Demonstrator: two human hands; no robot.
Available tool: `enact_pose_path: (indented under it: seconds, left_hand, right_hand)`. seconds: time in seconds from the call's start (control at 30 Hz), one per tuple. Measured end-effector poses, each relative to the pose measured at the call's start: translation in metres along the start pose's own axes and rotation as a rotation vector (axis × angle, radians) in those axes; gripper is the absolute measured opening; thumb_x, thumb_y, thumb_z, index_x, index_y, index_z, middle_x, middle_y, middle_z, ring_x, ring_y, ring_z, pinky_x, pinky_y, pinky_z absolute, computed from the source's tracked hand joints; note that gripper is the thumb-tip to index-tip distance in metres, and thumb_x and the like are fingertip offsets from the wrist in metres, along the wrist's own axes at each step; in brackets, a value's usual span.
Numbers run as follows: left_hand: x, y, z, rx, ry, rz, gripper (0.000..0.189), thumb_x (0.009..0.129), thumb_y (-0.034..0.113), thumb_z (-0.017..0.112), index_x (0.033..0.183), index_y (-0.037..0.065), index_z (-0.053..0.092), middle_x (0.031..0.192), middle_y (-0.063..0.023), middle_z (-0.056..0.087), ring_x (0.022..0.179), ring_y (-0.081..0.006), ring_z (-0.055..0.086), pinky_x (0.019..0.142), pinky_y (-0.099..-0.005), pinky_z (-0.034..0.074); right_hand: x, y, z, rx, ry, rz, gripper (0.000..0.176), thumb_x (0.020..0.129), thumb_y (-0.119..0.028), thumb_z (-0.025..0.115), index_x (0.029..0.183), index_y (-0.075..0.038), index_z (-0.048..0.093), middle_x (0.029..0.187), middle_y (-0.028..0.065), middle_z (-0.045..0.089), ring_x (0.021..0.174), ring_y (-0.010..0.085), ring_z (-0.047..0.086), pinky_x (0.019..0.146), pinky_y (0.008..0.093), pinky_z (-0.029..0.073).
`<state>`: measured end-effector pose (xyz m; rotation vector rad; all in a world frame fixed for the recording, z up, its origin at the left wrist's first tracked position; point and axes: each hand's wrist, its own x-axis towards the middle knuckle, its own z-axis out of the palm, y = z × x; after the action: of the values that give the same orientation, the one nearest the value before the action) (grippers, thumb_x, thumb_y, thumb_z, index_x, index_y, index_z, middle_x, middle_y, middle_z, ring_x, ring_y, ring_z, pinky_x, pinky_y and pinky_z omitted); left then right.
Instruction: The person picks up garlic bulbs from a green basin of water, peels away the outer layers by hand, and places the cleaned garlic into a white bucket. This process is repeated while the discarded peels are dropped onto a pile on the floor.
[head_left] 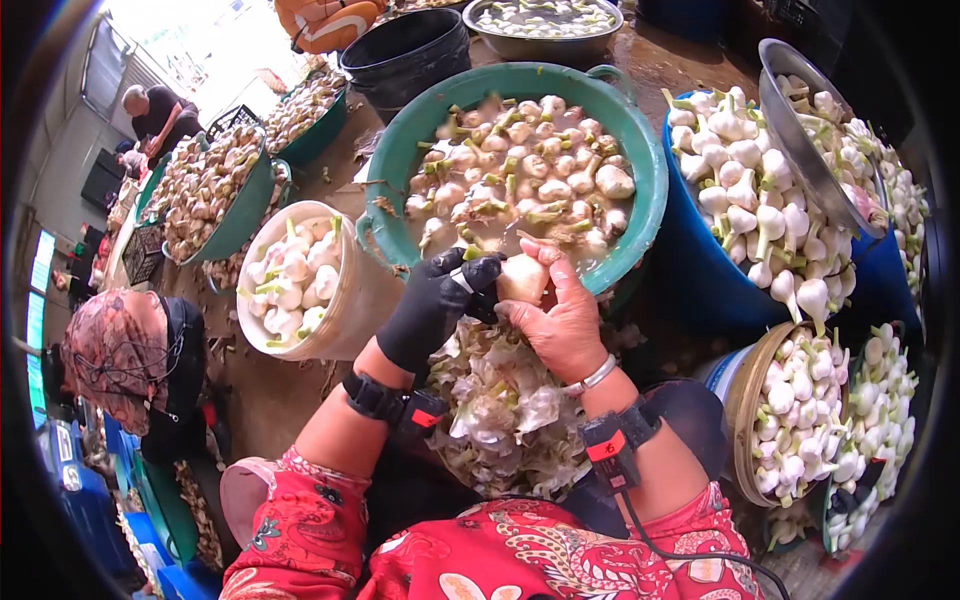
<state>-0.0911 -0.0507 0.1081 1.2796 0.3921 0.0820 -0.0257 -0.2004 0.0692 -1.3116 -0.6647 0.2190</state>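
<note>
A garlic bulb point(523, 280) with brownish-white skin is between my two hands, just over the near rim of a green tub. My right hand point(562, 318) is bare and grips the bulb with thumb and fingers. In a black glove, my left hand point(432, 305) is closed, its fingertips pressed against the bulb's left side. A pale band crosses one gloved finger. The green tub point(650, 200) holds murky water with many unpeeled garlic bulbs point(530, 165). Below my hands lies a heap of papery garlic skins point(510, 410).
White garlic fills a cream bucket point(345, 290) on the left, a blue barrel point(690, 255) on the right and a tan-rimmed bucket point(745, 400). A metal basin point(800, 140) leans over the barrel. A black bucket point(410, 60) stands behind. A person in a patterned cap point(115, 345) is close left.
</note>
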Motion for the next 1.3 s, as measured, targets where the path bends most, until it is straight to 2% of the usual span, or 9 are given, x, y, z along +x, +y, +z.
enact_pose_path:
  seconds: [0.1,0.27,0.33,0.67,0.73,0.87,0.93,1.13,1.3]
  left_hand:
    - [-0.014,-0.001,-0.010,0.004,-0.004,0.035,0.023,0.089,0.022,0.061,0.092,-0.001,0.062,0.075,-0.0067,0.062,0.061,-0.0148,0.061,0.056,-0.0273,0.050]
    - [-0.025,0.006,-0.013,-0.006,-0.038,0.010,0.024,0.089,0.021,0.058,0.094,-0.002,0.059,0.071,-0.0065,0.059,0.061,-0.0170,0.061,0.060,-0.0281,0.051]
    - [-0.028,0.010,-0.011,-0.049,-0.040,-0.009,0.024,0.090,0.021,0.057,0.095,-0.003,0.058,0.075,-0.0078,0.061,0.066,-0.0178,0.063,0.064,-0.0296,0.052]
    - [-0.015,-0.010,-0.016,-0.117,0.030,0.020,0.024,0.089,0.015,0.060,0.102,-0.005,0.060,0.085,-0.0093,0.064,0.071,-0.0169,0.063,0.065,-0.0302,0.054]
    - [-0.014,-0.011,-0.019,-0.095,-0.008,0.014,0.022,0.089,0.015,0.060,0.101,-0.004,0.060,0.086,-0.0090,0.064,0.071,-0.0171,0.063,0.064,-0.0302,0.054]
    - [-0.017,-0.008,-0.017,-0.132,0.009,0.004,0.021,0.089,0.014,0.059,0.100,-0.004,0.060,0.085,-0.0096,0.063,0.071,-0.0170,0.063,0.063,-0.0300,0.054]
    - [-0.019,-0.008,-0.018,0.156,-0.061,0.221,0.021,0.089,0.020,0.058,0.089,-0.001,0.058,0.078,-0.0080,0.059,0.068,-0.0175,0.061,0.063,-0.0316,0.053]
    - [-0.020,-0.001,-0.018,0.028,-0.025,-0.113,0.020,0.086,0.020,0.063,0.086,0.000,0.060,0.070,-0.0056,0.059,0.062,-0.0162,0.060,0.059,-0.0298,0.052]
    - [-0.021,-0.012,-0.024,0.191,-0.002,0.019,0.005,0.082,0.005,0.062,0.086,0.003,0.062,0.068,-0.0062,0.062,0.060,-0.0162,0.061,0.055,-0.0279,0.048]
  right_hand:
    - [-0.006,-0.014,0.006,0.339,-0.082,0.352,0.062,0.072,0.000,0.074,0.126,-0.002,0.046,0.112,0.0075,0.056,0.097,0.0125,0.058,0.082,0.0265,0.050]
    - [-0.006,-0.017,0.005,0.329,-0.093,0.362,0.055,0.081,-0.006,0.068,0.130,-0.005,0.043,0.105,0.0047,0.058,0.089,0.0120,0.058,0.078,0.0256,0.050]
    - [-0.003,-0.018,0.004,0.695,-0.030,0.545,0.054,0.080,-0.007,0.069,0.128,-0.001,0.044,0.106,0.0063,0.057,0.087,0.0117,0.058,0.075,0.0245,0.051]
    - [-0.005,-0.001,0.009,0.376,-0.016,0.258,0.053,0.084,-0.009,0.067,0.130,-0.001,0.043,0.109,0.0068,0.055,0.090,0.0125,0.058,0.074,0.0248,0.052]
    - [-0.005,-0.002,0.005,0.682,-0.034,0.515,0.058,0.085,-0.019,0.067,0.133,-0.002,0.038,0.103,0.0071,0.057,0.088,0.0155,0.059,0.073,0.0309,0.050]
    - [-0.004,-0.005,0.001,0.730,-0.073,0.559,0.059,0.086,-0.021,0.066,0.133,-0.001,0.037,0.103,0.0073,0.057,0.090,0.0163,0.059,0.075,0.0321,0.051]
    - [-0.005,-0.006,0.001,0.666,-0.063,0.549,0.059,0.087,-0.022,0.065,0.133,0.000,0.036,0.104,0.0082,0.057,0.091,0.0171,0.059,0.076,0.0329,0.051]
    - [-0.010,0.006,0.009,0.600,-0.038,0.449,0.056,0.091,-0.022,0.060,0.135,0.003,0.036,0.106,0.0073,0.055,0.092,0.0138,0.056,0.077,0.0263,0.049]
    - [-0.006,-0.001,0.000,0.734,-0.122,0.732,0.045,0.094,-0.029,0.044,0.127,0.002,0.043,0.100,0.0146,0.060,0.081,0.0220,0.062,0.066,0.0318,0.052]
